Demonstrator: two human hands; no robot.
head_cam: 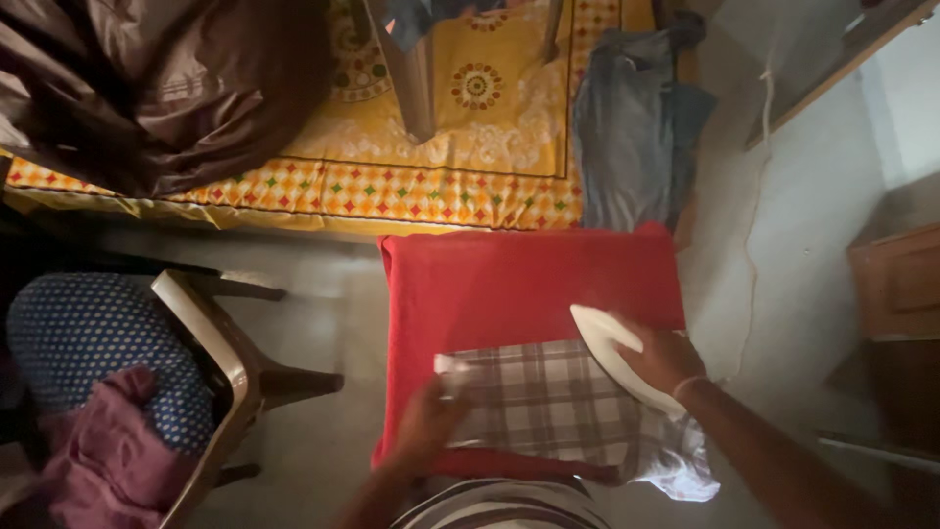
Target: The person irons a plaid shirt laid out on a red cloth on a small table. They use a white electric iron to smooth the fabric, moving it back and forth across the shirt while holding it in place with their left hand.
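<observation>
Head view is showing the right hand (664,359) gripping a white iron (612,353) on a plaid shirt (558,402); left hand (426,423) is pinning its edge, fingers closed, on the red-covered desk (509,279); pressing seems underway, and I cannot tell how much is left.

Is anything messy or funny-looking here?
Yes, a bit. The checked shirt hangs off the red ironing pad at its right corner while the right hand runs the white iron. Clothes lie heaped on the chair and a grey garment is crumpled on the bed's edge.
</observation>
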